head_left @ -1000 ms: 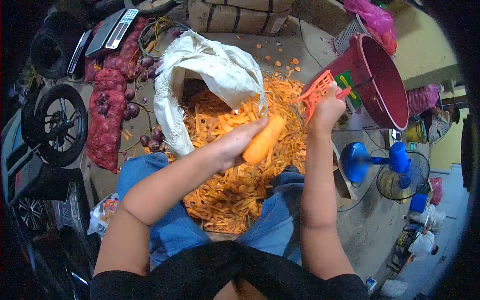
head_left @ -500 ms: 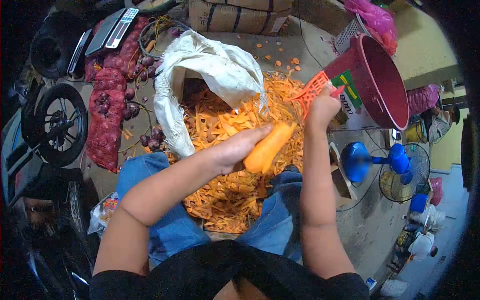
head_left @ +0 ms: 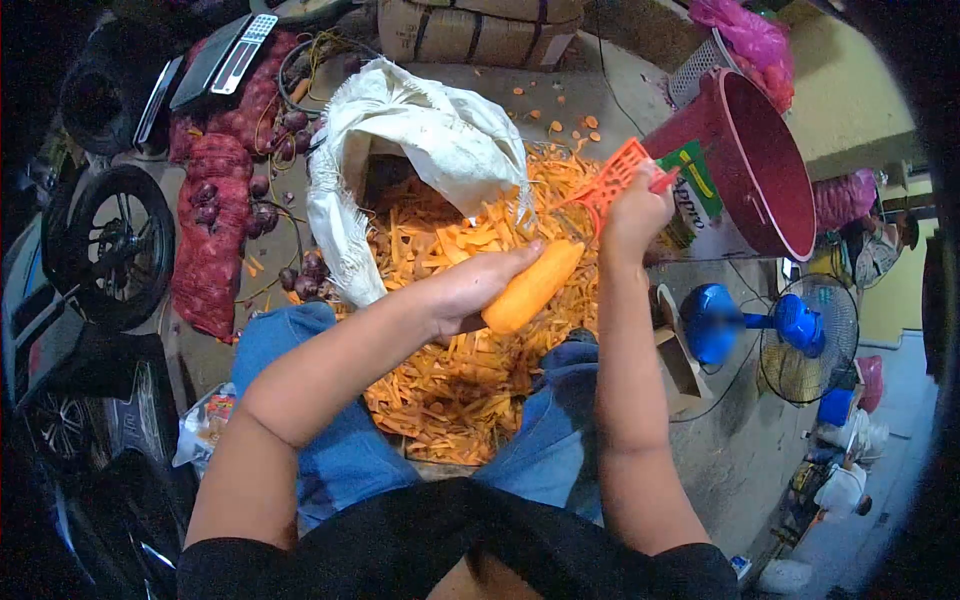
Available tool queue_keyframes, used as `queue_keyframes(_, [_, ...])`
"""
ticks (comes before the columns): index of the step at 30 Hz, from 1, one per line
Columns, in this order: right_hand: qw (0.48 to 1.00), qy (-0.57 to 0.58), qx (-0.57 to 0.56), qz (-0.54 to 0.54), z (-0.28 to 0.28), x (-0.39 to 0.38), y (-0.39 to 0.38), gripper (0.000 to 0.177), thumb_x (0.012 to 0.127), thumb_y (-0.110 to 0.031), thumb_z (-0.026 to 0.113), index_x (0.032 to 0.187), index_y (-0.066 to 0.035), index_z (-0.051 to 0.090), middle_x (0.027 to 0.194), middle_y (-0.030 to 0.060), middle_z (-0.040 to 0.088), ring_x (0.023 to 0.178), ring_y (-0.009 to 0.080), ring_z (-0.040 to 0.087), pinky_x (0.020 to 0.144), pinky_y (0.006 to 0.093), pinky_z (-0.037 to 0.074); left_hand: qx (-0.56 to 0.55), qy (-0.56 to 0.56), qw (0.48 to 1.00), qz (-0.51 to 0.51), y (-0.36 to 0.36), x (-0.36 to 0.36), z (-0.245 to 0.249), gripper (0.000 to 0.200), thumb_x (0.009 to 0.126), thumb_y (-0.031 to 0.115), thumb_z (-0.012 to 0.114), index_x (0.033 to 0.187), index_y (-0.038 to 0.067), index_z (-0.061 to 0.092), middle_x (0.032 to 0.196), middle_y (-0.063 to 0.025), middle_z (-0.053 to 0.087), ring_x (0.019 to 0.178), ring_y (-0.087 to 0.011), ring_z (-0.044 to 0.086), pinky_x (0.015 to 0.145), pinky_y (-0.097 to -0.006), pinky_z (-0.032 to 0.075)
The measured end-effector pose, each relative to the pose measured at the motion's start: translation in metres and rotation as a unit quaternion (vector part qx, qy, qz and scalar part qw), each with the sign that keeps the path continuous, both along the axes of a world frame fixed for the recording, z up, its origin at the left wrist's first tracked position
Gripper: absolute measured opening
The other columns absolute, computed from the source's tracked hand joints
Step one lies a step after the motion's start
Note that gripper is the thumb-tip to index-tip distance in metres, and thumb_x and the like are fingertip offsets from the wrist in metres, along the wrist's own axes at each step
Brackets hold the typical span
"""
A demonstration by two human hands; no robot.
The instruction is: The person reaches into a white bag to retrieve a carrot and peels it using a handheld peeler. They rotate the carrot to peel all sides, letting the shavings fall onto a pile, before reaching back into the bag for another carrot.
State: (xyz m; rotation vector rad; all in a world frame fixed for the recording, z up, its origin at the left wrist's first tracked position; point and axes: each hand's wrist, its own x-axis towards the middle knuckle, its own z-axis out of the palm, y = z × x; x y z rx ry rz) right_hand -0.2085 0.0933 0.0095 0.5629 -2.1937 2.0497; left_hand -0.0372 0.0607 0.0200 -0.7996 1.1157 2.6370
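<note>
Sack (head_left: 420, 130) behind peelings (head_left: 470, 370); bucket (head_left: 760, 160) right, onions (head_left: 215, 220) left

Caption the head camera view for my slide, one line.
The left hand holds a carrot, the right hand grips an orange peeler, above a pile of peelings.

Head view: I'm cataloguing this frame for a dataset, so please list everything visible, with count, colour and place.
carrot: one, orange, in the left hand
peeler: one, orange-red, in the right hand
peelings: a heap, orange, on the floor between the knees
sack: one, white, open, behind the heap
bucket: one, dark red, tilted, upper right
mesh bags: at least two, red, floor at left
fan: one, blue, floor at right
wheel: one, black, far left
left hand: one, gripping the carrot
right hand: one, gripping the peeler
</note>
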Motion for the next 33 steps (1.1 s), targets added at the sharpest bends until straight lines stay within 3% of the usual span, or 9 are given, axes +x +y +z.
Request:
queue_keyframes(2, [0.999,-0.020,-0.004,-0.049,0.004,0.000,0.002,0.021,0.081,-0.016,0.042,0.063,-0.006,0.042,0.056,-0.0048,0.038,0.050,0.0050,0.032,0.046,0.0221,0.028,0.031,0.020,0.999,0.036,-0.006,-0.002,-0.009,0.037,0.083,0.037,0.030,0.097,0.006,0.045,0.079,-0.0041,0.052,0.064,-0.0128,0.053,0.058,-0.0247,0.046])
queue_keyframes(5, [0.998,-0.016,-0.029,0.061,0.010,0.021,0.001,0.020,0.080,-0.018,0.044,0.071,0.000,0.048,0.060,0.0026,0.048,0.054,0.0104,0.043,0.049,0.0275,0.036,0.122,0.042,0.985,0.114,-0.019,-0.005,-0.025,0.035,0.083,0.035,0.031,0.103,0.009,0.045,0.085,-0.0035,0.055,0.072,-0.0121,0.054,0.063,-0.0264,0.046])
queue_keyframes(12, [0.986,0.035,0.031,0.163,0.003,0.064,-0.001,0.023,0.081,-0.020,0.043,0.065,-0.003,0.044,0.060,-0.0020,0.041,0.056,0.0065,0.036,0.049,0.0221,0.031,0.018,0.005,0.995,0.094,-0.010,-0.002,-0.014,0.037,0.084,0.034,0.026,0.101,0.007,0.046,0.089,-0.0043,0.054,0.072,-0.0127,0.055,0.061,-0.0262,0.047])
queue_keyframes(15, [0.993,0.088,0.002,0.081,-0.002,0.015,0.000,0.024,0.081,-0.019,0.042,0.065,-0.002,0.043,0.058,-0.0018,0.041,0.053,0.0068,0.036,0.048,0.0229,0.030,0.028,0.013,0.996,0.080,-0.003,-0.004,-0.004,0.036,0.085,0.035,0.027,0.096,0.005,0.045,0.076,-0.0043,0.053,0.063,-0.0119,0.052,0.052,-0.0244,0.043])
queue_keyframes(18, [0.999,0.010,0.033,-0.028,-0.002,-0.004,0.003,0.023,0.081,-0.018,0.042,0.064,-0.002,0.043,0.055,-0.0025,0.040,0.049,0.0071,0.036,0.046,0.0243,0.030,0.016,0.000,0.999,0.045,-0.007,-0.001,-0.004,0.035,0.083,0.037,0.032,0.095,0.006,0.045,0.075,-0.0037,0.052,0.062,-0.0124,0.051,0.051,-0.0246,0.043])
queue_keyframes(22, [0.995,-0.089,-0.023,0.025,0.013,0.031,-0.001,0.021,0.080,-0.016,0.044,0.065,-0.001,0.043,0.055,0.0002,0.041,0.050,0.0099,0.037,0.047,0.0272,0.032,0.093,0.032,0.988,0.119,-0.017,-0.005,-0.022,0.036,0.083,0.036,0.032,0.102,0.008,0.045,0.089,-0.0039,0.054,0.074,-0.0116,0.054,0.063,-0.0262,0.045])
queue_keyframes(24, [0.989,0.074,-0.038,0.120,0.009,0.058,-0.003,0.021,0.080,-0.018,0.044,0.068,0.000,0.046,0.057,0.0016,0.043,0.052,0.0105,0.039,0.048,0.0266,0.033,0.103,0.038,0.981,0.157,-0.016,-0.007,-0.023,0.036,0.084,0.037,0.029,0.102,0.010,0.045,0.090,-0.0031,0.054,0.076,-0.0116,0.053,0.064,-0.0269,0.045])
queue_keyframes(28, [0.983,0.054,0.076,0.159,0.011,0.076,0.004,0.022,0.080,-0.019,0.043,0.072,0.001,0.048,0.061,0.0042,0.047,0.056,0.0123,0.042,0.051,0.0271,0.035,0.039,0.027,0.988,0.148,-0.008,-0.004,-0.015,0.038,0.084,0.037,0.026,0.103,0.010,0.045,0.090,-0.0027,0.054,0.077,-0.0128,0.053,0.064,-0.0295,0.046])
queue_keyframes(33, [0.999,0.006,0.042,-0.018,-0.007,-0.006,0.003,0.021,0.080,-0.017,0.042,0.065,-0.003,0.045,0.055,-0.0025,0.039,0.051,0.0059,0.036,0.049,0.0213,0.031,-0.014,0.018,0.999,0.034,0.001,-0.001,-0.002,0.038,0.084,0.038,0.029,0.096,0.005,0.045,0.073,-0.0025,0.050,0.059,-0.0109,0.049,0.052,-0.0232,0.042])
